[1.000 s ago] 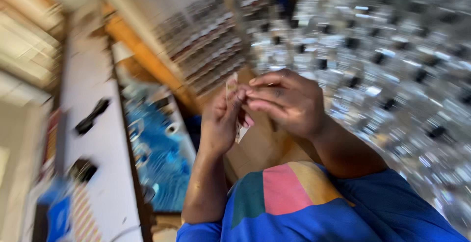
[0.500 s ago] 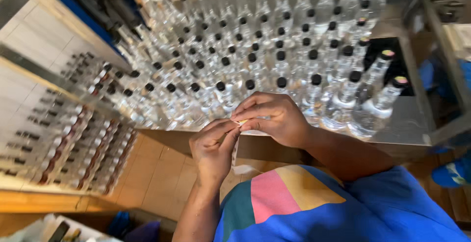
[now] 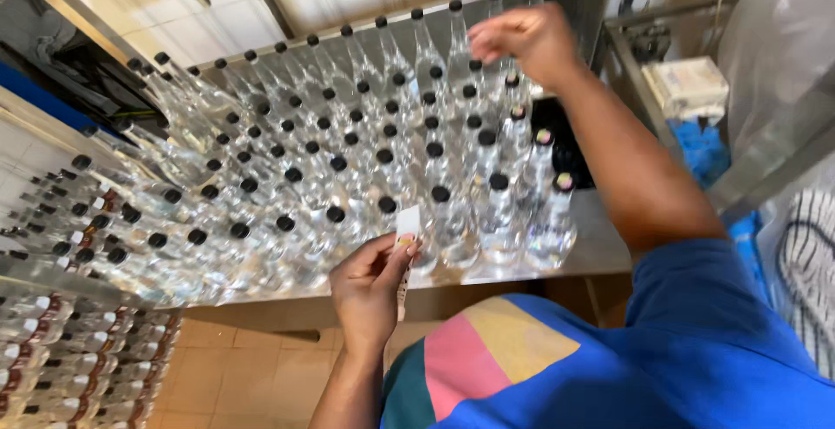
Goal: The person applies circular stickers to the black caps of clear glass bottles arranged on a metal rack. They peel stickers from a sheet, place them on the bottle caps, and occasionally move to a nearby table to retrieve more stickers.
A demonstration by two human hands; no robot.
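The left hand [image 3: 370,285] is closed in a pinch grip on a small white label strip [image 3: 406,224], held upright just in front of the near row of clear, black-capped bottles [image 3: 383,168] on the metal bench [image 3: 600,251]. The right hand [image 3: 522,39] reaches over the far rows, fingers curled together above the bottle caps; any contents cannot be determined.

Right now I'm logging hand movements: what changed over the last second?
The right hand left the left hand and reached out over the far rows of clear capped bottles. The left hand kept its grip on the small strip of labels near the table's front edge. The bottles stayed put.
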